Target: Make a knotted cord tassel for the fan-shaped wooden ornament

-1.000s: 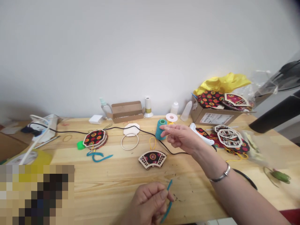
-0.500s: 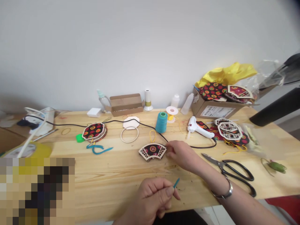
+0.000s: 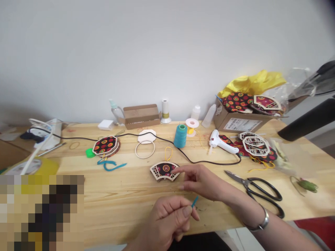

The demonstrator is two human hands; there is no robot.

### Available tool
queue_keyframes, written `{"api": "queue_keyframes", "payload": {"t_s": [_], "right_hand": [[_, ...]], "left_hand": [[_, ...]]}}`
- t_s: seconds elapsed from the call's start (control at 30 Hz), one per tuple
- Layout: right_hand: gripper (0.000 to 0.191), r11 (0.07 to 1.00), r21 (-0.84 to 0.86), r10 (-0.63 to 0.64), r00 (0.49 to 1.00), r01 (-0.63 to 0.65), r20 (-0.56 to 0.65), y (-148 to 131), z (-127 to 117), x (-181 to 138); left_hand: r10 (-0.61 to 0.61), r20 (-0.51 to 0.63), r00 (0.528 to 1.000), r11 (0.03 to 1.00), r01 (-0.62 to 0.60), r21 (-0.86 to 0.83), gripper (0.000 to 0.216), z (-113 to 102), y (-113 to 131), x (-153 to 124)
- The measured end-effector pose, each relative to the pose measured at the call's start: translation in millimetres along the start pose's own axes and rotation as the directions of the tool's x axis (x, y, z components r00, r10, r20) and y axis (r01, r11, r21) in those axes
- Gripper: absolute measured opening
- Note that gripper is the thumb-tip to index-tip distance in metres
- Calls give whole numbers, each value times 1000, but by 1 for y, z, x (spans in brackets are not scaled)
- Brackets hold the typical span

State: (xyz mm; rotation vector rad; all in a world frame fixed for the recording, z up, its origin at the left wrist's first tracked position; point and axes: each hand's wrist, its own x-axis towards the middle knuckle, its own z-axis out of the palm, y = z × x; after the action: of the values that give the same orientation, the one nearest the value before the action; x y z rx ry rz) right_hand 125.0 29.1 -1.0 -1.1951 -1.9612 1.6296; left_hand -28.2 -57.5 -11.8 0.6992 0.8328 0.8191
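Note:
My left hand is closed near the front edge of the table, pinching a short teal tassel-like piece whose tip sticks out past thumb and forefinger; the rest is hidden in the fist. My right hand is open, its forefinger stretched to the right end of a fan-shaped wooden ornament. That ornament lies flat, with dark patterned fabric in a fretwork frame and a yellow loop at its top. Thumb and forefinger of this hand are apart.
Scissors lie to the right, below a white glue gun with a black cord. Behind stand a teal thread cone and a cardboard box of ornaments. Stacked ornaments and a wooden ring lie to the left.
The fan-shaped ornament has shifted slightly left. My right hand has lowered and its forefinger has stretched out over the ornament's right end. My left hand has barely moved.

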Motion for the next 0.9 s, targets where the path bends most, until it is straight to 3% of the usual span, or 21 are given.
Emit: {"api": "queue_keyframes", "payload": {"t_s": [0.07, 0.17, 0.3, 0.4, 0.53, 0.7, 0.9], "right_hand": [[21, 981, 195, 18, 1000, -15, -15, -4, 0, 5], [19, 950, 309, -15, 991, 56, -134, -18, -8, 16], [16, 961, 236, -87, 970, 141, -225, -35, -27, 32], [16, 991, 101, -62, 971, 87, -231, -34, -37, 39], [23, 999, -22, -45, 972, 41, -232, -20, -38, 36], [25, 992, 119, -7, 963, 40, -269, -22, -35, 29], [21, 962, 212, -91, 937, 170, -337, -47, -40, 36]], "left_hand": [[-3, -14, 1000, 1000, 2, -27, 29, 1, 0, 1], [11, -17, 1000, 996, -12, -84, 30, 1, 0, 2], [6, -68, 998, 986, -18, -167, 31, 1, 4, 3], [7, -166, 986, 978, -42, -206, 29, 2, 5, 4], [-16, -164, 986, 975, -21, -223, 29, 0, 2, 5], [-24, -134, 991, 979, -4, -203, 29, 0, 1, 4], [3, -134, 991, 982, -28, -188, 30, 3, 11, 2]]}}
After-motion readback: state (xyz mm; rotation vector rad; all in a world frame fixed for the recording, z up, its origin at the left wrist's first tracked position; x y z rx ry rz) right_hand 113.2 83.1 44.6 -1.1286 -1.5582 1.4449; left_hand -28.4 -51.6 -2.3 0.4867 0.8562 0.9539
